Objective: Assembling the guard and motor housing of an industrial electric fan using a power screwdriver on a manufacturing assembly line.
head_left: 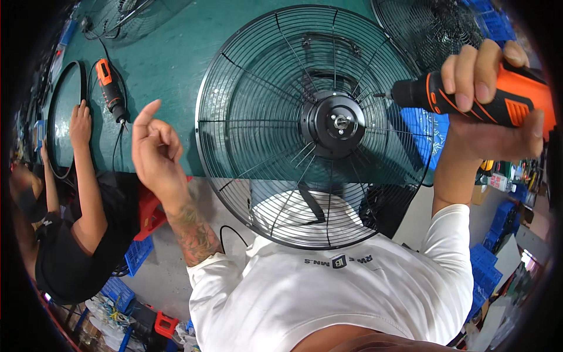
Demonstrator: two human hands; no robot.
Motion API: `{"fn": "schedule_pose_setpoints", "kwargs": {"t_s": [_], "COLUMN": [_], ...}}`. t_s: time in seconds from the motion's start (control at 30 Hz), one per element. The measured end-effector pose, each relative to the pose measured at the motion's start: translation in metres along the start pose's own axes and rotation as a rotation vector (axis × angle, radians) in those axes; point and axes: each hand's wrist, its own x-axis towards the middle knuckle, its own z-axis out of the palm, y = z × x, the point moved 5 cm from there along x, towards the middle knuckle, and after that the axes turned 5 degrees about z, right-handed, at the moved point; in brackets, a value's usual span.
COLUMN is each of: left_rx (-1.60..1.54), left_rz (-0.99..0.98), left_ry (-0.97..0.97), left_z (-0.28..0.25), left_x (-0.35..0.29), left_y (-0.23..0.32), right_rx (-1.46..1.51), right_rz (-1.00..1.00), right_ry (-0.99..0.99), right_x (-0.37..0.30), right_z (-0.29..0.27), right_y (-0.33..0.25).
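My right hand grips an orange and black power screwdriver. Its bit points left, toward the middle of a round black wire fan guard, and looks raised above the wires. At the guard's centre sits a black motor hub with a metal shaft and small screws. To the left of the guard, my left hand is raised and apart from it. Its index finger sticks up while the other fingers curl in; whatever they may hold is hidden.
The guard overhangs the front edge of a green table. A second orange screwdriver lies on the left, near a black ring touched by a co-worker's hand. Another fan guard and a blue bag are right.
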Motion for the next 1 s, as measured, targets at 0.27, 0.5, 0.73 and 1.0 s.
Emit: {"fn": "schedule_pose_setpoints", "kwargs": {"t_s": [0.27, 0.5, 0.73, 1.0], "left_rx": [0.212, 0.102, 0.518, 0.493], "left_rz": [-0.356, -0.616, -0.023, 0.11], "left_ry": [-0.801, -1.04, -1.104, -1.05], "left_z": [0.108, 0.137, 0.137, 0.133], "left_x": [-0.074, -0.109, -0.109, -0.11], "left_y": [0.017, -0.003, 0.006, 0.009], "right_rx": [0.1, 0.393, 0.335, 0.247], "right_rz": [-0.045, 0.085, 0.103, 0.099], "right_ry": [-0.141, -0.375, -0.423, -0.418], "right_x": [-0.01, -0.002, -0.012, -0.023], "right_z": [0.044, 0.063, 0.078, 0.091], "right_y": [-0.017, 0.001, 0.006, 0.009]}}
